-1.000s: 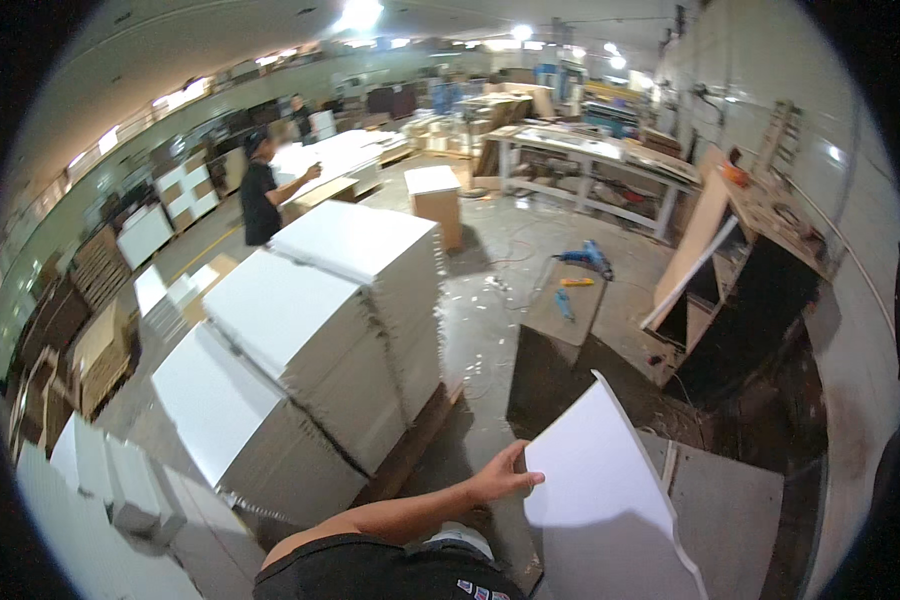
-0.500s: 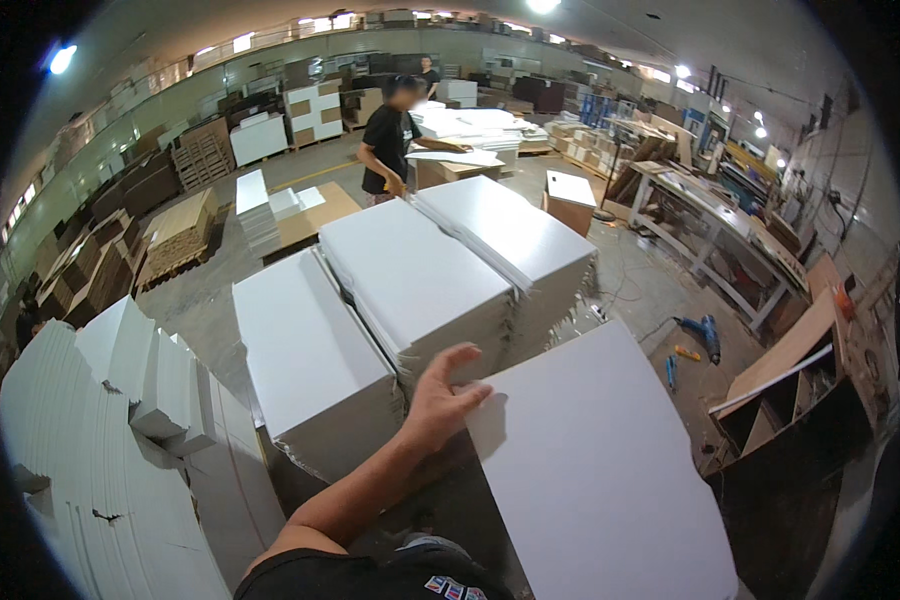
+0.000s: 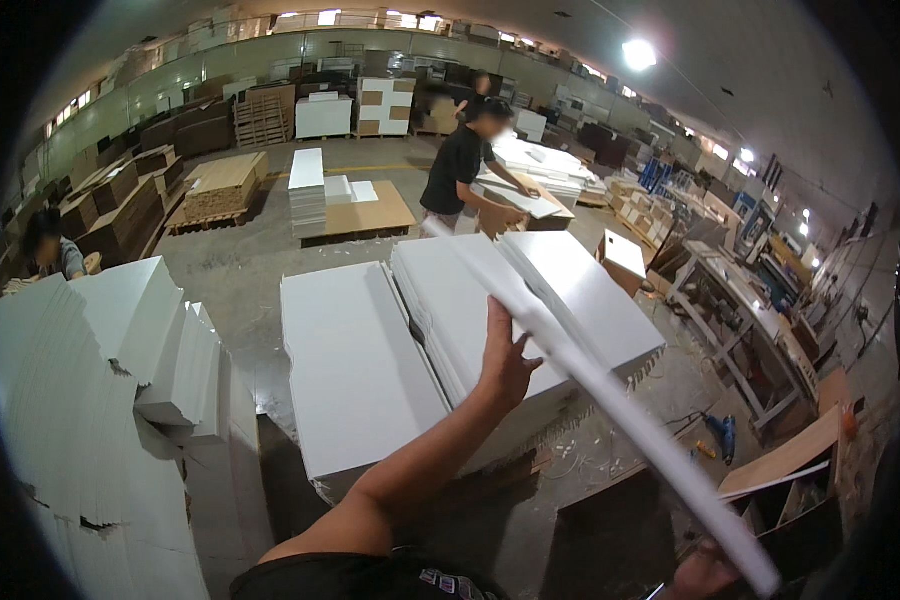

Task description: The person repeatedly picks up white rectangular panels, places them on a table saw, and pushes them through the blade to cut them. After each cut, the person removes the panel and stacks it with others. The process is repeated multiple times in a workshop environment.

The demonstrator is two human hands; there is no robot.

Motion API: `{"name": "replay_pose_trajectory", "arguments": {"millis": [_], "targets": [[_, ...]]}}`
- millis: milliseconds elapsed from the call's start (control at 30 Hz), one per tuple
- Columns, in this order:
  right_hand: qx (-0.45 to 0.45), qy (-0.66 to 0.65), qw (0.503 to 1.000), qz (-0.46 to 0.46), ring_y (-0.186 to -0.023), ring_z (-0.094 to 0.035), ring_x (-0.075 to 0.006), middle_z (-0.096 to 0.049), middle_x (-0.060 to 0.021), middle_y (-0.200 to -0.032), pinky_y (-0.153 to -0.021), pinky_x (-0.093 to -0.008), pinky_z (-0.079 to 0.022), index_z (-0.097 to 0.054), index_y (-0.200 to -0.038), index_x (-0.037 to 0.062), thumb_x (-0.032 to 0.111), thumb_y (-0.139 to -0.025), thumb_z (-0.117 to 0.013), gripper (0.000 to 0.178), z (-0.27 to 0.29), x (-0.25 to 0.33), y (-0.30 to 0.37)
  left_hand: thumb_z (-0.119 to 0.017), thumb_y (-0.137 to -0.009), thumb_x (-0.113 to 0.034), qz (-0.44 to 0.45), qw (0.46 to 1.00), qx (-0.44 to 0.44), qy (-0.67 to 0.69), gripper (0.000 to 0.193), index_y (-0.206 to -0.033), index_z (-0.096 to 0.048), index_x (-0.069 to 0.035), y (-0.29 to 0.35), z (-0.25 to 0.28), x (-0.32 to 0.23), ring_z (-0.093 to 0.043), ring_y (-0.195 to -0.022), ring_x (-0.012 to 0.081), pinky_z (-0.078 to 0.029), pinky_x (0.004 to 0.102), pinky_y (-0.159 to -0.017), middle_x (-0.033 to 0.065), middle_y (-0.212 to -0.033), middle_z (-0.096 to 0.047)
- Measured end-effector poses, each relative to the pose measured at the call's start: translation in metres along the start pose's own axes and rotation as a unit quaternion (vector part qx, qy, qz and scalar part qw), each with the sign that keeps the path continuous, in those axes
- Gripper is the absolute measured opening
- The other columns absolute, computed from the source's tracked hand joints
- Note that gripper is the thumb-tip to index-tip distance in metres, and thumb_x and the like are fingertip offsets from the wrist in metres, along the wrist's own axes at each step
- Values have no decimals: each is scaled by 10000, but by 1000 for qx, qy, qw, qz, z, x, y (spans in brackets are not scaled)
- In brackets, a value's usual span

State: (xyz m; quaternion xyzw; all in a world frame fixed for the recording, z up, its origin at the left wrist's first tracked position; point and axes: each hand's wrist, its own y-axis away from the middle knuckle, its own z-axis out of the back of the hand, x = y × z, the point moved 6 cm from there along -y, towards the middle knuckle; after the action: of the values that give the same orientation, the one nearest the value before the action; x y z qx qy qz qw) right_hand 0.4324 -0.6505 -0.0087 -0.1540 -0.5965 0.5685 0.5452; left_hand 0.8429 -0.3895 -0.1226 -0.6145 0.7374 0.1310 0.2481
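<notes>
Evidently, white panel (image 3: 620,415): held tilted, nearly edge-on to the view, in front of the white stacks (image 3: 365,360).
Left hand (image 3: 510,365): grasped the panel towards its upper end.
Right hand (image 3: 708,572): seemed to grip its lower end, though blurred and partly hidden.
Panel step: apparently two-handed carrying.
Next panel move: called for firm grips and edges clear of the stacks.

The hand-held panel (image 3: 615,403) is plain white, like the panel stacks (image 3: 355,350). A white pile (image 3: 308,190) marks the left edge of a tan board (image 3: 380,213). The floor (image 3: 232,265) is grey, the power tool (image 3: 727,437) blue, the small tool (image 3: 706,450) yellow. Farther back, a pallet load (image 3: 385,105) shows white-and-brown checks; a co-worker's shirt (image 3: 454,170) is black.
</notes>
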Motion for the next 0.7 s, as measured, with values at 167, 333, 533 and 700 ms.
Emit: {"name": "replay_pose_trajectory", "arguments": {"millis": [167, 333, 533, 700], "targets": [[181, -4, 938, 297, -935, -832, -313, -834, -157, -1062, -819, -460, -652, -626, -1194, 95, 423, -1143, -626, 332, -114, 55, -59, -328, -1172, -734, -27, 992, 64, 101, 823, -1738, -359, -137, 10, 23, -59, -563, -1473, 311, -480, 489, -1234, 114, -1648, -548], [220, -44, 922, 314, -991, -849, -311, -845, -139, -1098, -849, -487, -666, -700, -1253, 92, 432, -1138, -592, 375, -188, 37, -78, -301, -1151, -777, -24, 991, -31, 128, 931, -1704, -383, -31, 18, 70, -78, -568, -1467, 338, -487, 461, -1241, 175, -1659, -521], [246, -99, 912, 313, -1022, -858, -317, -861, -113, -1099, -866, -492, -711, -778, -1226, 182, 211, -1107, -683, 155, -250, -22, -94, -340, -1160, -749, -81, 997, 4, 12, 905, -1641, -452, 9, 9, 75, -71, -664, -1328, 254, -577, 328, -1043, 116, -1530, -651], [242, -117, 893, 360, -1029, -855, -315, -865, -101, -1131, -890, -494, -698, -823, -1190, 202, 147, -1036, -753, 178, -307, -69, -107, -429, -1182, -625, -61, 993, -98, -13, 826, -1699, -363, 16, 31, 67, -48, -661, -1295, 232, -525, 311, -987, 125, -1557, -635]]}}
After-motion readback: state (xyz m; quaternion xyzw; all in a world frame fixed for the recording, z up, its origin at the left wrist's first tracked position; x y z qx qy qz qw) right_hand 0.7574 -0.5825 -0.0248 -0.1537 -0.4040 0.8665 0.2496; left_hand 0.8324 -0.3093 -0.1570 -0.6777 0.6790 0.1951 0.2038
